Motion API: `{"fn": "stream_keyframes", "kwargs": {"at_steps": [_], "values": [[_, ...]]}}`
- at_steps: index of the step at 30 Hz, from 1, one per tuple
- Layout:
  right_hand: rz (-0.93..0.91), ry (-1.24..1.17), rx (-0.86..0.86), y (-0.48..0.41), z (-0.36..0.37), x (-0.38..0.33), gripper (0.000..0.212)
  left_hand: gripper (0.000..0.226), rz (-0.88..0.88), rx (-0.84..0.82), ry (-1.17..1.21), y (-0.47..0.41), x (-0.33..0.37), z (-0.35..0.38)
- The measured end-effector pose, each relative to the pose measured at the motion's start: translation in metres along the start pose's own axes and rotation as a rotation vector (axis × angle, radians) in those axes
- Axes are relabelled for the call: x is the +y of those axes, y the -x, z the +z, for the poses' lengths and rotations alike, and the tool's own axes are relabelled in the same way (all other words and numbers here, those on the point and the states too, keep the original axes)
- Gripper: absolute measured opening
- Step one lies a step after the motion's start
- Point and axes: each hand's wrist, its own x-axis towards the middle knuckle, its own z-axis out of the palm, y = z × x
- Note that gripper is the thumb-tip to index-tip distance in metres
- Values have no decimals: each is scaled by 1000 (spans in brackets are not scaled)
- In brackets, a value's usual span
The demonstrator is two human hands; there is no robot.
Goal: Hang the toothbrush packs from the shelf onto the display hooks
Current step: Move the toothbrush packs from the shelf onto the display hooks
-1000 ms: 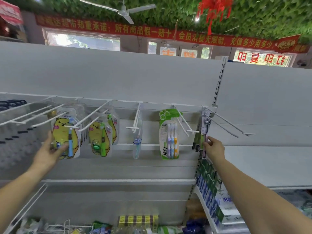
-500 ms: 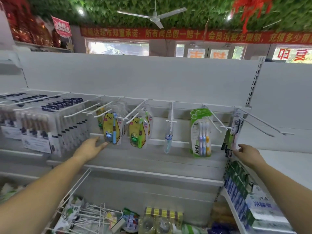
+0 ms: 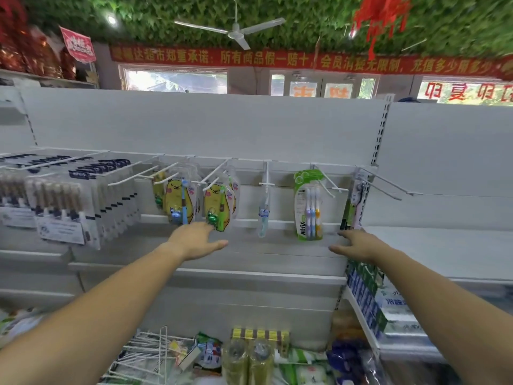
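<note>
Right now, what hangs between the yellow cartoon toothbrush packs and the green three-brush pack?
A single slim clear toothbrush pack, alone on its hook, as the head view shows.

A red banner [image 3: 277, 60] is running across the far wall. Above the banner a white fan [image 3: 236, 32] is hanging from a leafy ceiling [image 3: 305, 15], a lamp [image 3: 112, 20] is glowing up-left of it, and a red ornament [image 3: 380, 18] is dangling up-right. Under the banner windows [image 3: 175, 80] are letting in daylight; lower still, white panels [image 3: 208, 123] are standing.
</note>
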Motion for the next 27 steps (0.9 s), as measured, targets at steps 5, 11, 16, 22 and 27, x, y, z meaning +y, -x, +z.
{"fn": "stream_keyframes", "kwargs": {"at_steps": [5,11,16,22,27], "values": [[-44,49,37,12,-8,-13,88,95,72,-5,25,-10,43,-8],[-40,62,70,28,-19,-20,87,120,154,-45,84,-19,75,-12],[35,81,59,55,-18,1,79,114,226,-74,43,-35,98,-2],[175,79,63,102,-10,36,85,98,382,-56,41,-43,157,6],[307,65,69,153,-12,79,88,106,506,-52,71,-43,225,11]]}}
